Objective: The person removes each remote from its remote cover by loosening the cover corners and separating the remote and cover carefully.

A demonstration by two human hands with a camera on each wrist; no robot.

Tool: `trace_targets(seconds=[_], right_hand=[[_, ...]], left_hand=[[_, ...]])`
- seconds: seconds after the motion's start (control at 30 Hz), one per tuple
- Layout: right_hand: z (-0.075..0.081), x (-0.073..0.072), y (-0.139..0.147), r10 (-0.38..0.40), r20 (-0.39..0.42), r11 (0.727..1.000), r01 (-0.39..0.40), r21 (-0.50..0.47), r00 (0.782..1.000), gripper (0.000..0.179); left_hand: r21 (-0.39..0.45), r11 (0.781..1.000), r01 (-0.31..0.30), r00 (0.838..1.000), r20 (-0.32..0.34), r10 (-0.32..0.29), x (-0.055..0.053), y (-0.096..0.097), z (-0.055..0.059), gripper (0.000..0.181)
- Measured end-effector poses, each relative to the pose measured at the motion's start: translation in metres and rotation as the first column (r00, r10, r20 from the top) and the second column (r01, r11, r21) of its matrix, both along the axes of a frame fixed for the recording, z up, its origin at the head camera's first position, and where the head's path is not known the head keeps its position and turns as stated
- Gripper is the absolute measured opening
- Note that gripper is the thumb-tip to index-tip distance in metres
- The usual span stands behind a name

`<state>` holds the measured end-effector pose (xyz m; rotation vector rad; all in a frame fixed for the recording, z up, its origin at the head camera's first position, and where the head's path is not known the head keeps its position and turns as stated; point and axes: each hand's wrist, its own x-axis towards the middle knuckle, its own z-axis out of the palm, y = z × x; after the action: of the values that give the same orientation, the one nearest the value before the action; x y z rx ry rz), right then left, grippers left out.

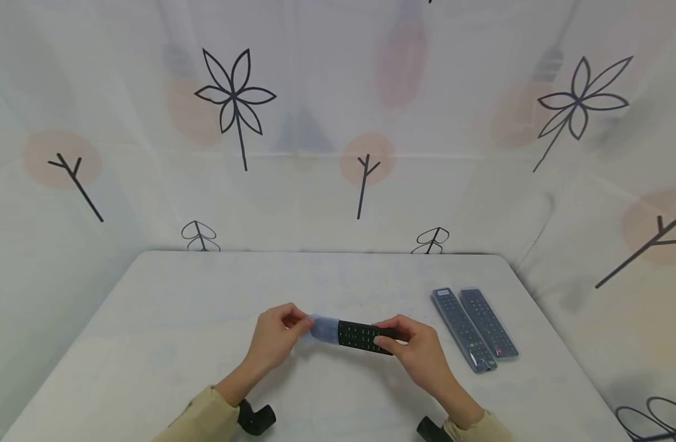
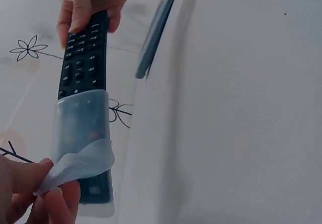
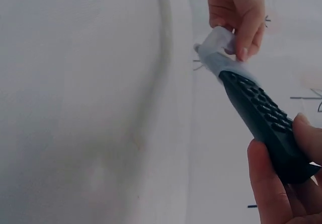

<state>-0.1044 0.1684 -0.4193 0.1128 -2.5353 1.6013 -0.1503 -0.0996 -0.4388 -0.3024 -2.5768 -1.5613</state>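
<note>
A black remote control (image 1: 364,336) hangs over the table between my two hands, its keypad half bare. A translucent silicone cover (image 2: 80,116) sleeves its other half, and the loose edge of the cover is folded back over the remote. My left hand (image 1: 279,334) pinches that folded edge between thumb and fingers. My right hand (image 1: 417,347) grips the uncovered end of the remote, thumb on the buttons and fingers along the opposite side. In the right wrist view the bare end of the remote (image 3: 269,123) lies between thumb and fingers.
Two more remotes in clear covers, a longer one (image 1: 463,331) and a shorter one (image 1: 489,323), lie side by side on the white table (image 1: 205,294) at the right. Behind the table stands a white cloth backdrop (image 1: 315,202) with plant drawings.
</note>
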Motion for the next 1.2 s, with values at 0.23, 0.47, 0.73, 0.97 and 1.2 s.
trace_targets(seconds=[0.23, 0.47, 0.73, 0.97, 1.2], right_hand=[[-0.003, 0.000, 0.001, 0.003, -0.018, 1.000, -0.003, -0.004, 1.000, 0.030], [-0.004, 0.001, 0.002, -0.026, 0.011, 0.999, 0.025, 0.025, 1.000, 0.030], [-0.004, 0.002, 0.004, -0.033, 0.022, 0.999, 0.032, 0.017, 0.999, 0.030], [-0.002, 0.002, 0.005, -0.026, 0.035, 1.000, 0.025, 0.009, 0.999, 0.030], [-0.001, 0.002, 0.006, -0.011, 0.040, 1.000, 0.011, -0.013, 0.999, 0.029]], left_hand=[[0.062, 0.998, -0.012, 0.999, 0.038, 0.010, -0.005, -0.007, 0.008, 0.006], [0.068, 0.998, -0.015, 0.996, 0.086, 0.009, -0.009, -0.009, 0.010, 0.008], [0.094, 0.996, -0.013, 0.994, 0.112, 0.002, -0.012, -0.013, 0.007, 0.010], [0.067, 0.997, -0.022, 0.991, 0.136, 0.013, -0.011, -0.016, 0.009, 0.010], [0.077, 0.997, -0.028, 0.988, 0.151, 0.016, -0.009, -0.018, 0.011, 0.008]])
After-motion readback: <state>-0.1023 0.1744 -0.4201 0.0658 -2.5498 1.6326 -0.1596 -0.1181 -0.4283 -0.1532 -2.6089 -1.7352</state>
